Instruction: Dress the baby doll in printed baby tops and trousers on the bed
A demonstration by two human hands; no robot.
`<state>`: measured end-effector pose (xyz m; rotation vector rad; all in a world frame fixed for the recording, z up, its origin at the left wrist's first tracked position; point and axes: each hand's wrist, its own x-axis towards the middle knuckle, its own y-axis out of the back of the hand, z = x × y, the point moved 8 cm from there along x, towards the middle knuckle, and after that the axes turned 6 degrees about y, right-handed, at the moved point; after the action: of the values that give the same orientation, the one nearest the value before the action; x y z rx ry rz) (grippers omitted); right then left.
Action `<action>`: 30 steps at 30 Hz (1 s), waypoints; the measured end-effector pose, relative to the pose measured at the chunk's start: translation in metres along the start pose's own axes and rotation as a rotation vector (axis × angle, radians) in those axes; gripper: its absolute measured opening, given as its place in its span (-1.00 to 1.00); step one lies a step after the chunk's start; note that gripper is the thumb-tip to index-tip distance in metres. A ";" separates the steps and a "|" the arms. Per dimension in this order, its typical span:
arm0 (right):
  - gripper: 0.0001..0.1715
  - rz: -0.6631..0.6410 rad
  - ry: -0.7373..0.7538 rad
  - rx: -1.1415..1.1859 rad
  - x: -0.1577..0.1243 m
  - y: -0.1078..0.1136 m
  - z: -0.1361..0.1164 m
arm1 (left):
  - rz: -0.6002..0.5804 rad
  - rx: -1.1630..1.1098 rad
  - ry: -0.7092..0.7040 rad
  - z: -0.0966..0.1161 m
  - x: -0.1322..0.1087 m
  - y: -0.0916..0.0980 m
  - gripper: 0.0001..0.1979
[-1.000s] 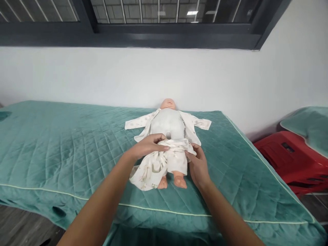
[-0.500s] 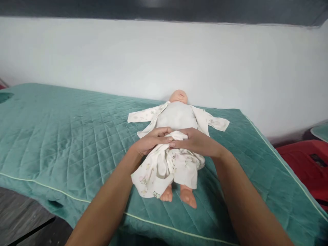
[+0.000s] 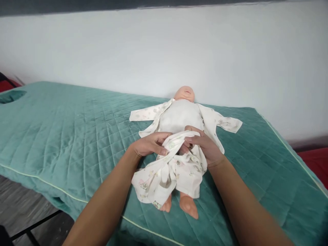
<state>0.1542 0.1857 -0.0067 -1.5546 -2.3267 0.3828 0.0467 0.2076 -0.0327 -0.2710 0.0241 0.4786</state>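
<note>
A baby doll [image 3: 180, 116] lies on its back on a green quilted bed [image 3: 64, 123], head toward the wall. An open white printed top [image 3: 217, 121] is spread under it, sleeves out to both sides. White printed trousers [image 3: 176, 172] cover its legs, and its bare feet [image 3: 188, 206] stick out. My left hand [image 3: 148, 145] pinches the trousers' waistband at the doll's waist. My right hand [image 3: 205, 145] grips the same waistband from the right, fingers curled into the cloth.
A white wall runs behind the bed. A red object [image 3: 314, 164] sits at the far right beyond the bed's edge. The bed's face hole [image 3: 11, 96] is at the far left. Dark floor [image 3: 23, 218] shows below left.
My right hand shifted from the doll's right hip to the front of the waistband and now lifts it. The view moved closer and tilted down, hiding the window.
</note>
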 end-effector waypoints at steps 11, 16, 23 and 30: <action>-0.58 -0.038 -0.109 -0.518 -0.004 -0.015 -0.005 | 0.331 -0.081 -0.105 -0.002 0.002 0.023 -0.66; -0.69 -0.028 -0.113 -0.658 -0.004 -0.022 -0.008 | 0.417 -0.002 -0.131 0.001 0.000 0.023 -0.59; -0.73 0.046 -0.128 -0.767 -0.008 -0.018 -0.004 | 0.377 0.025 -0.147 0.002 0.001 0.022 -0.60; -0.69 0.119 -0.124 -0.803 -0.010 -0.013 -0.006 | 0.297 0.060 -0.110 0.005 0.002 0.012 -0.60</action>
<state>0.1490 0.1716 0.0031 -2.0468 -2.6517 -0.5227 0.0427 0.2202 -0.0311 -0.1818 -0.0288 0.7864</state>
